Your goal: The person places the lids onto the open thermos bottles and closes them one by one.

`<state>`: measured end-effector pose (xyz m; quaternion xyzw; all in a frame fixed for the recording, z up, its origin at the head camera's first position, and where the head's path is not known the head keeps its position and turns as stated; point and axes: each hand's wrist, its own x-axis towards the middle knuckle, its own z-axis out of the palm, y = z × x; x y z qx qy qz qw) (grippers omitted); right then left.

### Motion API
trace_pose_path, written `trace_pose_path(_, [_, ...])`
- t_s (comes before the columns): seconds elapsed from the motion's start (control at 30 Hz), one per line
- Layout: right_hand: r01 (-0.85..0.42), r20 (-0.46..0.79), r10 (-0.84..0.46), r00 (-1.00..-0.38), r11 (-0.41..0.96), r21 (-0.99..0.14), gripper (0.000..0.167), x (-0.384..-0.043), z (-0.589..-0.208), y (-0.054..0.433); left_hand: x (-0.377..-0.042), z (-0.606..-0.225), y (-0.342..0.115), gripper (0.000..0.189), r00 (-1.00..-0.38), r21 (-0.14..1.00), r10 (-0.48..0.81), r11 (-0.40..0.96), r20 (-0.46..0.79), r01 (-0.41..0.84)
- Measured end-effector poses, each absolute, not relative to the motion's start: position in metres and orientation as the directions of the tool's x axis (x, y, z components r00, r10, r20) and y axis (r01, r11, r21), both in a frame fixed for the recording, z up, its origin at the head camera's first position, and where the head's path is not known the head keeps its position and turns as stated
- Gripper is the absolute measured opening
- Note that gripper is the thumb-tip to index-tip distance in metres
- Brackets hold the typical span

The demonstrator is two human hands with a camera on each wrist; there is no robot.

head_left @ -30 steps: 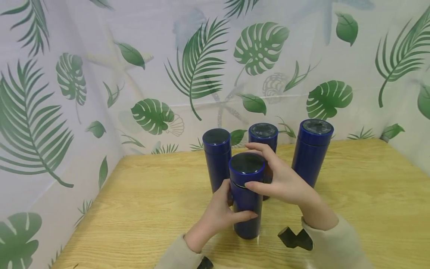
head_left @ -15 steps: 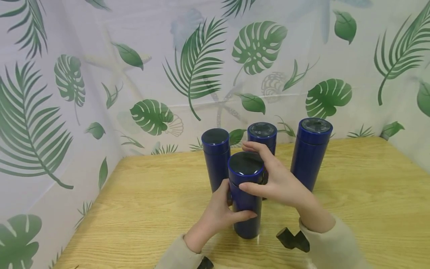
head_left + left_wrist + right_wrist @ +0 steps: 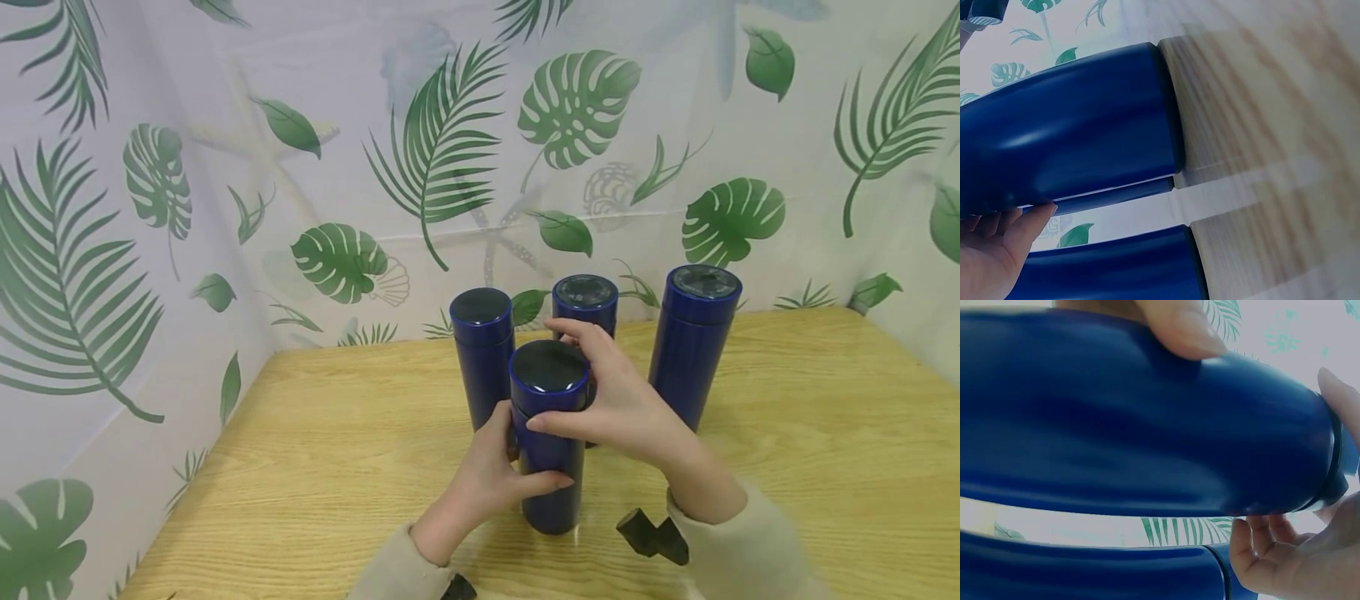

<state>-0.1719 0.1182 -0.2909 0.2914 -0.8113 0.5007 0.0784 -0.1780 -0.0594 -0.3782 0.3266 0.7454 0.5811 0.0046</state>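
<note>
A dark blue thermos (image 3: 551, 454) with a glossy black-topped lid (image 3: 550, 367) stands upright on the table in the head view. My left hand (image 3: 491, 471) grips its body from the left, thumb across the front. My right hand (image 3: 626, 408) holds around the lid from the right, its thumb in front near the seam and its other fingers partly hidden behind. The left wrist view shows the thermos base (image 3: 1085, 125) on the tabletop. In the right wrist view, my left thumb (image 3: 1188, 331) presses on the thermos body, with my right hand (image 3: 1297, 569) at the lid end.
Behind stand three similar blue thermoses: one at left (image 3: 482, 358), one in the middle (image 3: 587, 300), partly covered by my right hand, and one at right (image 3: 693, 350). A leaf-patterned cloth (image 3: 337, 167) hangs along the back and side of the wooden table (image 3: 322, 450).
My right thumb has slid left and slightly down around the front of the lid. My left hand and the thermos have stayed in place.
</note>
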Motion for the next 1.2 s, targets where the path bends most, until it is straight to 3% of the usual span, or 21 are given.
trace_pose_path(0.1, [-0.589, 0.439, -0.440, -0.783, 0.298, -0.751, 0.083, -0.172, -0.292, 0.119, -0.178, -0.379, -0.059, 0.069, -0.781, 0.864, 0.493, 0.107, 0.384, 0.493])
trace_pose_path(0.3, [-0.574, 0.449, -0.592, -0.669, 0.029, -0.818, 0.077, -0.178, -0.293, 0.130, -0.167, -0.360, -0.059, 0.070, -0.807, 0.880, 0.487, 0.145, 0.335, 0.453])
trace_pose_path(0.4, [-0.557, 0.444, -0.563, -0.698, 0.036, -0.830, 0.080, -0.179, -0.294, 0.130, -0.162, -0.350, -0.058, 0.069, -0.819, 0.889, 0.485, 0.160, 0.308, 0.429])
trace_pose_path(0.63, [-0.533, 0.407, -0.386, -0.827, 0.315, -0.785, 0.087, -0.172, -0.292, 0.116, -0.177, -0.376, -0.058, 0.072, -0.794, 0.879, 0.493, 0.113, 0.356, 0.464])
trace_pose_path(0.73, [-0.552, 0.412, -0.407, -0.815, 0.333, -0.764, 0.088, -0.171, -0.291, 0.116, -0.178, -0.378, -0.059, 0.070, -0.777, 0.863, 0.495, 0.101, 0.388, 0.496])
trace_pose_path(1.0, [-0.589, 0.459, -0.583, -0.670, 0.040, -0.807, 0.084, -0.177, -0.291, 0.131, -0.176, -0.376, -0.060, 0.070, -0.792, 0.872, 0.488, 0.115, 0.367, 0.475])
trace_pose_path(1.1, [-0.591, 0.461, -0.557, -0.691, 0.067, -0.804, 0.085, -0.178, -0.291, 0.130, -0.176, -0.375, -0.059, 0.070, -0.794, 0.877, 0.487, 0.109, 0.363, 0.468])
trace_pose_path(1.2, [-0.578, 0.446, -0.479, -0.756, 0.170, -0.798, 0.088, -0.177, -0.292, 0.124, -0.176, -0.375, -0.059, 0.071, -0.793, 0.878, 0.489, 0.105, 0.363, 0.467])
